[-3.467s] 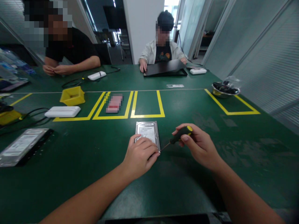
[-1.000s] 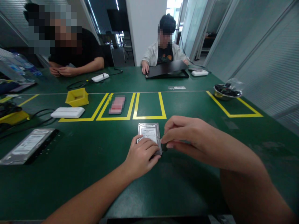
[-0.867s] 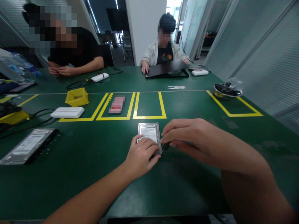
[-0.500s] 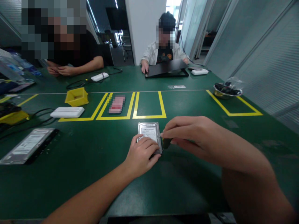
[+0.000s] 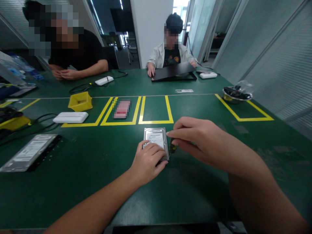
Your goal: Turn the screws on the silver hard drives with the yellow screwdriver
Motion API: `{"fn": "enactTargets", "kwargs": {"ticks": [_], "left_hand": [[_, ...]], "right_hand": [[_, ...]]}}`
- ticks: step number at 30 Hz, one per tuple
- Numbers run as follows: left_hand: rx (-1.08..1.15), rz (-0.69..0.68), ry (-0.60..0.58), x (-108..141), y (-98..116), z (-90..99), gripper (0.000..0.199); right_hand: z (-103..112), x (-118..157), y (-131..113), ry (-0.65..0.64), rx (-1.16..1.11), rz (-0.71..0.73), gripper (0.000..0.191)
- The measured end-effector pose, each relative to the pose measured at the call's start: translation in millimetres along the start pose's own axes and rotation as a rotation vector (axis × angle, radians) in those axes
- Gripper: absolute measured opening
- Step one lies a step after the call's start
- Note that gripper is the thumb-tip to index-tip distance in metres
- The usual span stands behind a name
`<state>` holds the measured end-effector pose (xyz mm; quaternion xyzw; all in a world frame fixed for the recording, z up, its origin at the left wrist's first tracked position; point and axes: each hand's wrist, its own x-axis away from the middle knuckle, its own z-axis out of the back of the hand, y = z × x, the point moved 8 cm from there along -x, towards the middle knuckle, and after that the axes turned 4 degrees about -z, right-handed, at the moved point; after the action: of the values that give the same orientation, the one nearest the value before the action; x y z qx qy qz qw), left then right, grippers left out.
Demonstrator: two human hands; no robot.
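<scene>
A silver hard drive (image 5: 156,136) with a white label lies on the green table in front of me. My left hand (image 5: 149,159) grips its near part, fingers over the top and thumb at the near right corner, hiding much of the label. At the drive's right edge, my right hand (image 5: 192,136) pinches a small dark screwdriver (image 5: 173,146) with yellow marks. The screwdriver points down, its tip by the drive's near right corner; whether it touches a screw cannot be made out.
A larger hard drive (image 5: 30,152) lies at left, with tiny loose bits beside it. Beyond are a white power strip (image 5: 70,117), a yellow bin (image 5: 80,101), a pink pixelated item (image 5: 122,109) and a bowl of dark items (image 5: 236,94). Two people sit across the table.
My right hand has shifted slightly left, and the screwdriver has turned a little in its fingers. My left hand and the hard drive stay in place.
</scene>
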<state>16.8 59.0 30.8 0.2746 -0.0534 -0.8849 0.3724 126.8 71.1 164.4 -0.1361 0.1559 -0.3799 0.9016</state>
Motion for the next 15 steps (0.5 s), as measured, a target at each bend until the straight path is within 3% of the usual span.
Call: {"fn": "enactTargets", "kwargs": {"ticks": [15], "left_hand": [[-0.001, 0.000, 0.004, 0.2, 0.5, 0.6, 0.011]], "right_hand": [[4.4, 8.1, -10.1, -0.069, -0.161, 0.141, 0.030]]}}
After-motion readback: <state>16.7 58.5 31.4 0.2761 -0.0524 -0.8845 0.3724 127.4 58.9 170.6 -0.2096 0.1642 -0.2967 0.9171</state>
